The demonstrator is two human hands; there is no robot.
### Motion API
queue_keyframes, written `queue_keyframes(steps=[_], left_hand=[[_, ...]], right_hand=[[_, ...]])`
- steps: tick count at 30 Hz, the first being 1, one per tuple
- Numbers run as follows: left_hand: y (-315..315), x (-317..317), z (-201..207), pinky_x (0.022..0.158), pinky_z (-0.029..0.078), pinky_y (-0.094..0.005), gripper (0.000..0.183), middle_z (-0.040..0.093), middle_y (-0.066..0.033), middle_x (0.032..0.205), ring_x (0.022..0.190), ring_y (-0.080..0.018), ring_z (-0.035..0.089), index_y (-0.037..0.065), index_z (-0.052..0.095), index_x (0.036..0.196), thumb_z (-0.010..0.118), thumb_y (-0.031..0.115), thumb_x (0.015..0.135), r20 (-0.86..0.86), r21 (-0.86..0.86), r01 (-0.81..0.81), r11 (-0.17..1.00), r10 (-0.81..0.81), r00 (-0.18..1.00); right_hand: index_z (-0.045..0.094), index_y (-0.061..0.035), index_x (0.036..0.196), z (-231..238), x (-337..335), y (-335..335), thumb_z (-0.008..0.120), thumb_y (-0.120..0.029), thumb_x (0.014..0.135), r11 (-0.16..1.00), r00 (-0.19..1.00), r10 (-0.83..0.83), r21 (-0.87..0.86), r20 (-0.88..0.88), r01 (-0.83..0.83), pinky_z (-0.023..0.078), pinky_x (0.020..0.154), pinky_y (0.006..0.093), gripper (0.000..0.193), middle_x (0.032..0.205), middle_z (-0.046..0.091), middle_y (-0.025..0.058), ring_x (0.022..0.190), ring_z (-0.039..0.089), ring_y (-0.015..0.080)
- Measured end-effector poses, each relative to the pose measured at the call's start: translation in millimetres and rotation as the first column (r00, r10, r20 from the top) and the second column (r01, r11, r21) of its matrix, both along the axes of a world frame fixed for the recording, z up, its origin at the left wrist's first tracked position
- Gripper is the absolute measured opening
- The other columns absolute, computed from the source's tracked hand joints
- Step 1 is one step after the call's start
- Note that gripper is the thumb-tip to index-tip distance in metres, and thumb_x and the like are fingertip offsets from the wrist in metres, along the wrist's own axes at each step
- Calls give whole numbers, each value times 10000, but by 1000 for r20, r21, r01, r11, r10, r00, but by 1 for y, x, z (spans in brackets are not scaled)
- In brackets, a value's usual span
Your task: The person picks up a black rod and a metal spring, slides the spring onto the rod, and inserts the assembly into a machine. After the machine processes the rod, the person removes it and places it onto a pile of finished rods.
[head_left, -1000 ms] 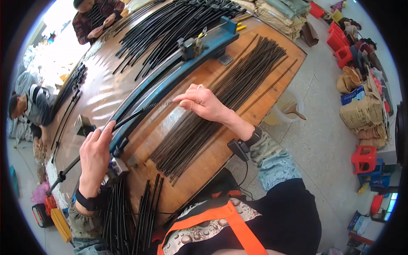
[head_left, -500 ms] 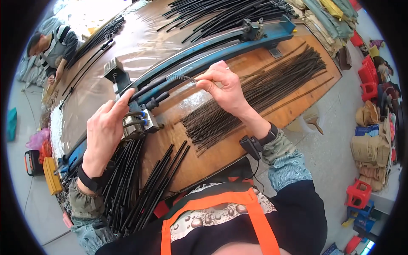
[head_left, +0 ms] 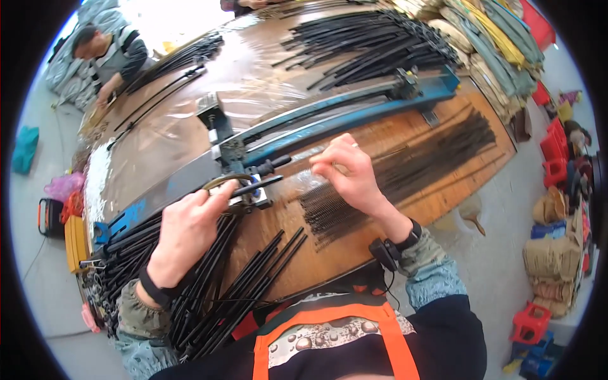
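A short length of black tube (head_left: 265, 184) sticks out to the right of my left hand (head_left: 193, 225), whose fingers are closed round it beside the metal clamp block (head_left: 256, 197) of the blue bench fixture (head_left: 354, 119). To the right, over the wooden board, my right hand (head_left: 349, 172) is raised with thumb and fingertips pinched together. Whatever is between those fingertips, if anything, is too small to make out. Below it lies a dense bundle of thin dark coil springs (head_left: 354, 206), blurred at its far end.
Black tubes (head_left: 266, 263) lie at the table's near edge, with another large pile (head_left: 373, 47) at the back. A person (head_left: 104, 54) works at the far left. Folded sacks (head_left: 487, 38) fill the far right corner. A brush (head_left: 472, 215) lies beyond the board's right edge.
The spring stretched between the tube and my right fingers no longer shows. My left hand and the tube have come nearer, down in front of the fixture. The whole view has shifted.
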State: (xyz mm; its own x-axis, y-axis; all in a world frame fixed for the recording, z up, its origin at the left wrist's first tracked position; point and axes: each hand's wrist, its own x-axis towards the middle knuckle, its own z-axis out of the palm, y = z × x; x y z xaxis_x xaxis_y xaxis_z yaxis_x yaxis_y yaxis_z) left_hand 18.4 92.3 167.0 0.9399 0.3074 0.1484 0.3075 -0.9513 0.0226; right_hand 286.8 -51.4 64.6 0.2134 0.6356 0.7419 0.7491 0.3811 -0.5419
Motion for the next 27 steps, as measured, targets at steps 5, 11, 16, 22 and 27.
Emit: queue_keyframes(steps=[5,11,16,22,27], left_hand=[[-12,-3,1,661,497,-380,496,591,-95,801,728,-277,580,103,591,1309,617,6,824,53,50,77,996,-79,995],[-9,-5,-5,682,505,-360,441,582,-75,796,739,-251,583,58,588,1246,625,26,808,104,90,83,993,-92,990],[26,-27,15,642,503,-368,340,588,-86,778,714,-266,596,55,610,1182,641,58,843,331,82,2,997,-29,943],[66,-69,36,601,470,-395,211,569,-144,777,691,-318,597,74,649,1152,621,102,945,422,147,-285,947,200,884],[68,-97,35,589,451,-377,255,563,-161,788,657,-309,570,65,632,1204,615,93,951,532,18,-320,947,262,805]], right_hand=[[691,-45,1104,-5,-10,-4,716,-48,812,981,981,178,-67,-82,-184,465,647,329,292,746,604,85,673,551,239],[690,-53,1128,-10,-25,11,661,22,789,996,991,86,25,104,-89,470,660,339,348,763,610,87,675,554,256],[699,-107,1132,-1,14,38,724,-45,791,982,954,-166,129,250,137,461,566,346,347,784,663,71,704,620,268],[680,-3,1046,4,-5,106,627,-89,939,893,934,60,-399,-351,-208,489,635,274,147,751,646,50,681,585,84],[700,-21,933,32,-48,173,653,-100,920,897,931,308,-266,-195,-353,487,626,273,93,742,666,47,673,600,97]])
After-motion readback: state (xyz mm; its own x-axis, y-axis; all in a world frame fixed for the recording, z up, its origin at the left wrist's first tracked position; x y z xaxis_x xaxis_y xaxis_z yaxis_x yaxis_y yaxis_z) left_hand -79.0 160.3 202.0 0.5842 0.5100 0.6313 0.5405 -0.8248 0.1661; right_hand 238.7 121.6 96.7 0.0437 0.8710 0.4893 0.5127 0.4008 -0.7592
